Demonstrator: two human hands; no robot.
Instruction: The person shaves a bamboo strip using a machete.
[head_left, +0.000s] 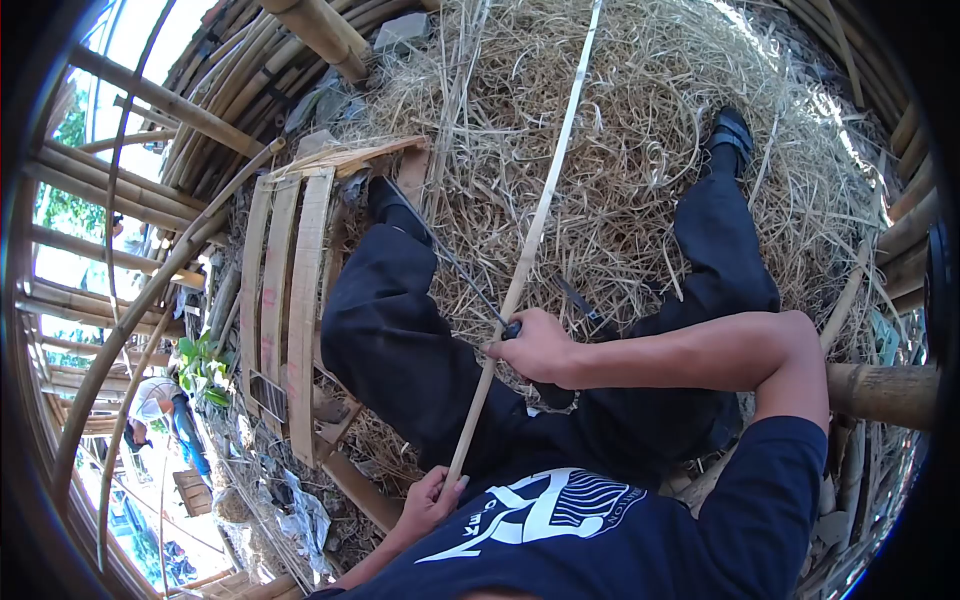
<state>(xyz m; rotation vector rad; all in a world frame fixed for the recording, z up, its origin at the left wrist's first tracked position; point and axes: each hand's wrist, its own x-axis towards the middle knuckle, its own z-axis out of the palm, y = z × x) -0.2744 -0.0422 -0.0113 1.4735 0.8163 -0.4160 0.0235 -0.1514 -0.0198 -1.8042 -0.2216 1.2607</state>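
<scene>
A long, pale bamboo strip (pixel 540 215) runs from my lap up to the top of the view. Near my waist, at the lower end of the strip, my left hand (pixel 430 502) is closed around it. My right hand (pixel 535 348) is closed on the dark handle of a long thin blade (pixel 455 262), whose metal points up and left toward my foot. This blade crosses the strip just above my right fingers. My legs are spread to either side of the strip.
Dry shavings (pixel 620 150) cover the ground ahead. A wooden slatted crate (pixel 305 310) stands by my left leg. Bamboo poles (pixel 150 105) form a frame at the left, with a bent person (pixel 160 400) beyond it. A thick bamboo pole (pixel 885 395) lies at the right.
</scene>
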